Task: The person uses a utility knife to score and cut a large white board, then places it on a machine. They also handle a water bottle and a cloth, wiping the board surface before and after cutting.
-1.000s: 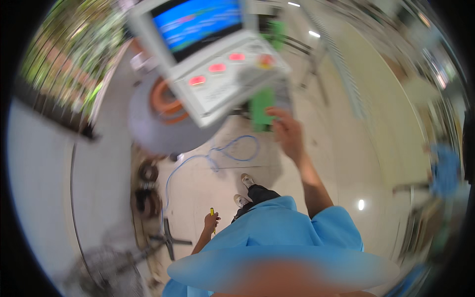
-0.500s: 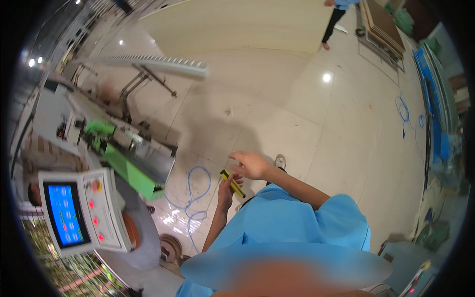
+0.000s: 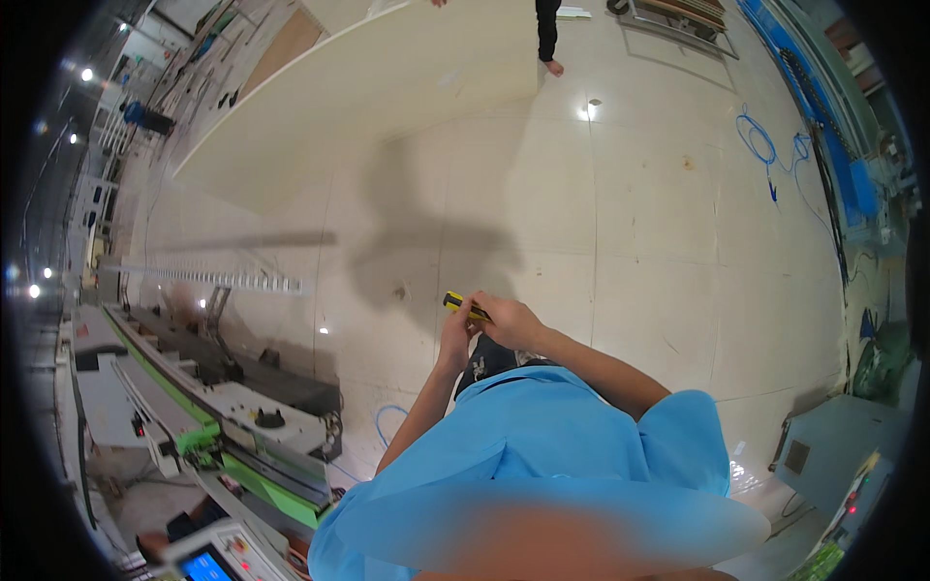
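Both hands meet above the tiled floor (image 3: 630,223). The right hand (image 3: 513,324) grasps a yellow tool (image 3: 463,307), which sticks out to its left. The left hand (image 3: 455,339) touches it from below, its grip closed around the tool.

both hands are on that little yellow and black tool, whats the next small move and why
Probably steady the yellow and black tool with the left hand while the right hand works it: both hands meet on it in front of the body, over bare floor.

A small screen (image 3: 201,566) glowed blue at the lower left, set in a pale grey control panel (image 3: 228,554) with red buttons, just below the green-and-grey machine (image 3: 242,455). I saw no packages, labels or signs anywhere else around that machine.
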`<state>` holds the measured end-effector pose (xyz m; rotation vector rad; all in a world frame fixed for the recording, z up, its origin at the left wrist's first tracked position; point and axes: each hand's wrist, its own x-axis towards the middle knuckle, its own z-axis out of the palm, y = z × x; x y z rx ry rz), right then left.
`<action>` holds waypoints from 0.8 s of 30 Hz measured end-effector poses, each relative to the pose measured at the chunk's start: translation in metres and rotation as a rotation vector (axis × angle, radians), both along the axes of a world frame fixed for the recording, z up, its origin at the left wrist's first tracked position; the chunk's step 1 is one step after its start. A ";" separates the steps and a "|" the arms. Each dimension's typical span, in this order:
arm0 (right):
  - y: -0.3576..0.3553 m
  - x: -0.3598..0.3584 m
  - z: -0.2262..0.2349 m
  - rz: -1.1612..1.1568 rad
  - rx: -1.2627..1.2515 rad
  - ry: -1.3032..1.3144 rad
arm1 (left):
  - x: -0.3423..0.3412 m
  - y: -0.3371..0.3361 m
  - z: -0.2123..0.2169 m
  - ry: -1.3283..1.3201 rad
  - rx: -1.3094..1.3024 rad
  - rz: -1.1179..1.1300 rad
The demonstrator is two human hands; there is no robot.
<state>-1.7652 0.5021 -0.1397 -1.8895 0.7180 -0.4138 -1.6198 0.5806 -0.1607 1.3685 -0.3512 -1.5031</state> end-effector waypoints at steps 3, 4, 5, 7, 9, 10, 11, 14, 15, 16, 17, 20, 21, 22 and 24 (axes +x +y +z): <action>-0.047 0.003 -0.036 -0.181 0.012 -0.005 | 0.019 -0.067 -0.018 -0.109 0.089 -0.228; -0.067 0.004 -0.047 -0.251 0.018 -0.008 | 0.027 -0.091 -0.023 -0.144 0.080 -0.324; -0.088 0.001 -0.058 -0.327 0.204 0.000 | 0.034 -0.115 -0.028 -0.167 0.044 -0.380; -0.137 -0.008 -0.071 -0.488 0.621 0.052 | 0.048 -0.168 -0.031 -0.242 0.032 -0.501; -0.185 -0.024 -0.074 -0.635 0.906 -0.184 | 0.069 -0.229 -0.030 -0.441 0.017 -0.642; -0.208 -0.031 -0.071 -0.760 1.107 -0.237 | 0.073 -0.258 -0.028 -0.536 0.044 -0.697; -0.227 -0.035 -0.066 -0.755 1.038 -0.366 | 0.074 -0.285 -0.024 -0.532 0.015 -0.700; -0.287 -0.053 -0.047 -0.884 0.960 -0.619 | 0.076 -0.372 -0.003 -0.531 -0.022 -0.735; -0.310 -0.059 -0.044 -0.831 0.931 -0.735 | 0.071 -0.397 0.004 -0.550 -0.074 -0.750; -0.332 -0.065 -0.042 -0.901 0.943 -0.678 | 0.063 -0.421 0.009 -0.627 -0.137 -0.802; -0.355 -0.071 -0.044 -0.880 0.923 -0.680 | 0.059 -0.451 0.014 -0.730 -0.201 -0.846; -0.427 -0.071 -0.068 -0.846 0.948 -0.423 | 0.053 -0.499 0.010 -0.709 -0.163 -0.751; -0.441 -0.069 -0.076 -0.812 0.989 -0.379 | 0.053 -0.501 0.005 -0.672 -0.127 -0.675; -0.455 -0.065 -0.079 -0.836 1.015 -0.332 | 0.057 -0.503 0.001 -0.648 -0.136 -0.624; -0.485 -0.044 -0.080 -0.680 0.981 -0.360 | 0.070 -0.485 -0.012 -0.772 -0.112 -0.538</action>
